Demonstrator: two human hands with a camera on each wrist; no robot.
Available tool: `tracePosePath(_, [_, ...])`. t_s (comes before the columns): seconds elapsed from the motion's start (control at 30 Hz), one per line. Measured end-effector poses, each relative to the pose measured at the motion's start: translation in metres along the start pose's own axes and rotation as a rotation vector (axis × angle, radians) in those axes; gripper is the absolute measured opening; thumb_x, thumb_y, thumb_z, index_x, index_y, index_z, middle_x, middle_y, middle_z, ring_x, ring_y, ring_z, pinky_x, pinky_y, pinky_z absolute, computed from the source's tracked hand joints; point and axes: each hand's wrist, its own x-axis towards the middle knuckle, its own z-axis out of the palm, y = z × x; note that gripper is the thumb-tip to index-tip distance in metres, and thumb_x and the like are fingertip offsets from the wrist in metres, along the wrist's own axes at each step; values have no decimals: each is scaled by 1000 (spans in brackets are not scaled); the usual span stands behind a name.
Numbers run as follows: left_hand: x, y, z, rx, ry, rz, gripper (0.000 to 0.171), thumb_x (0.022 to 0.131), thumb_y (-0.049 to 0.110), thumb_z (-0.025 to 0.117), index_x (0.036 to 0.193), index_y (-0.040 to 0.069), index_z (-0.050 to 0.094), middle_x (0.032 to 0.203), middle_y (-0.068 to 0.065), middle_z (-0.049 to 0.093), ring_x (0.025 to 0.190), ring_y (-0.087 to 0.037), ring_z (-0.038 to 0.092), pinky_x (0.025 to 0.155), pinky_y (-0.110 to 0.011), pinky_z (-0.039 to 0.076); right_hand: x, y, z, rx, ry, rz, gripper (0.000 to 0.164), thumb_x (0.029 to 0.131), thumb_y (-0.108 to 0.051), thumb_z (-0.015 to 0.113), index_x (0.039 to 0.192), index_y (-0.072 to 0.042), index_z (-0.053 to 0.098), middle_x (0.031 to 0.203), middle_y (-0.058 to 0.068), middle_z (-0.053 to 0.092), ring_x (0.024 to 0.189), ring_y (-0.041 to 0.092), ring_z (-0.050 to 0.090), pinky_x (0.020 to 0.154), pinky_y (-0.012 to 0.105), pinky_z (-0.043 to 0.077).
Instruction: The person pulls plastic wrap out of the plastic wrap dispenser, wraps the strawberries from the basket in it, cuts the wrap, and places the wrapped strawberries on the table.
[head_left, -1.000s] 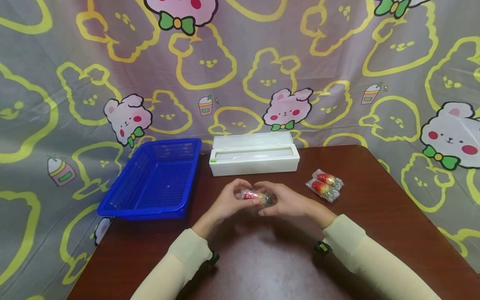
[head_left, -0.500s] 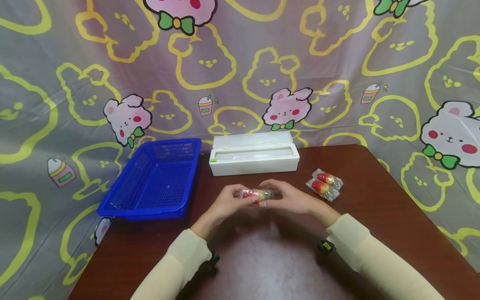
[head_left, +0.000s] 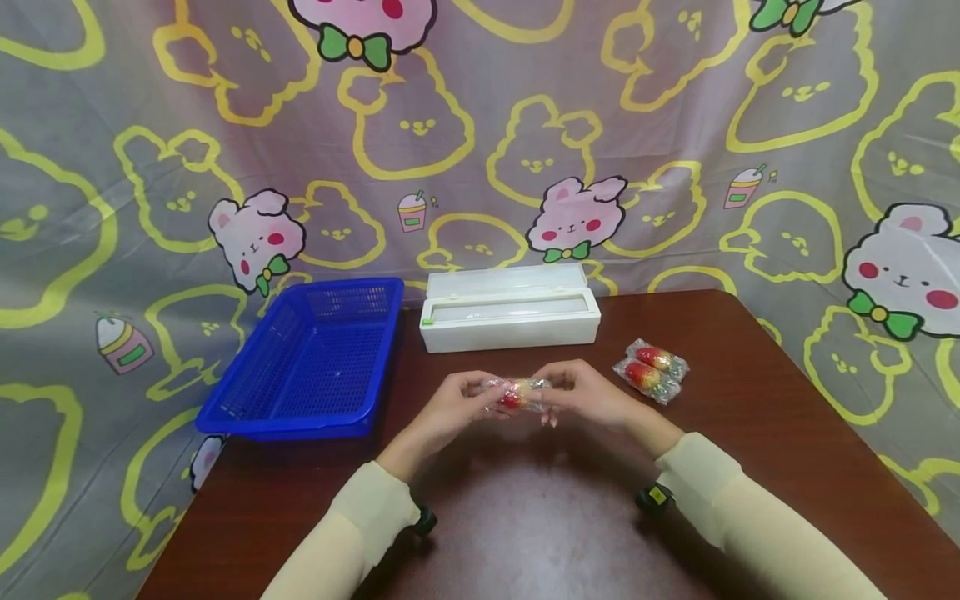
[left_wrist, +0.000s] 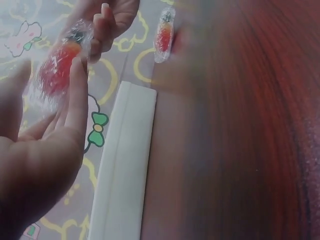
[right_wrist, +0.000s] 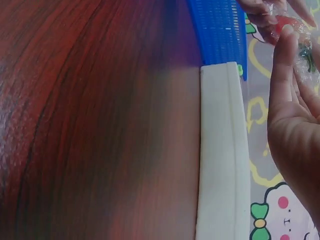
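Both hands hold a film-wrapped piece [head_left: 514, 395], red fading to yellow with a green end, raised over the table's middle. It looks like a small fruit in crinkled clear film. My left hand [head_left: 452, 405] grips its red end between thumb and fingers. At the green end my right hand [head_left: 596, 397] pinches the film, its lower fingers loosely curled. The left wrist view shows the wrapped red body [left_wrist: 56, 70] above the left fingers; the right wrist view shows only part of it. Two similar wrapped pieces [head_left: 649, 371] lie side by side to the right.
Behind the hands stands a long white box [head_left: 510, 335] with its lid up and a green bit at its left end. A blue plastic basket [head_left: 292, 421] sits at the left. A patterned cloth [head_left: 465, 100] hangs behind the brown table [head_left: 517, 517].
The right hand has shifted its fingers on the green end and now pinches the film there. The wrapped piece has turned slightly; the left hand keeps its hold.
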Motion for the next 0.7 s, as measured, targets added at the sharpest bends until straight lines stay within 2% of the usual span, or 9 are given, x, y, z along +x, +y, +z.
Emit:
tracePosePath(0.13, [-1,0,-2,-59,2,12,35,106,22,58,121,-9,65,107,-18,71,89,-23,74,96,-59,52,-1,0,0,20,28,36,24,101,-19,66,119,-3,70,96,21,69,71,28,69,71,61,57])
tracePosePath(0.27, [0,0,-1,-71,43,34,32,105,17,58,118,-11,66,103,-17,73,84,-20,73,93,-58,53,-2,1,3,66,68,49,28,103,-21,62,121,-1,68,99,20,69,72,27,69,74,62,57])
tracePosePath(0.43, [1,1,3,-64,107,57,30,102,18,63,113,-9,69,97,-14,74,78,-19,73,83,-45,60,-2,2,7,98,146,-32,24,104,-16,61,117,2,70,91,18,70,67,22,66,68,61,56])
tracePosePath(0.53, [1,3,6,-60,126,80,30,101,19,66,110,-10,70,94,-13,74,76,-18,72,78,-38,61,-3,3,8,110,195,-75,21,102,-12,63,113,3,72,86,15,70,63,22,64,62,52,58])
tracePosePath(0.63, [1,5,7,-53,132,94,30,101,18,66,108,-10,70,92,-12,74,74,-17,72,78,-37,61,-4,2,8,117,226,-73,20,101,-13,65,111,2,74,87,13,71,63,21,64,60,45,58])
tracePosePath(0.7, [1,5,7,-51,133,91,29,101,18,66,107,-10,71,92,-12,74,75,-18,72,78,-37,61,-5,2,7,113,229,-56,21,101,-14,65,112,1,74,90,14,71,65,21,64,62,47,59])
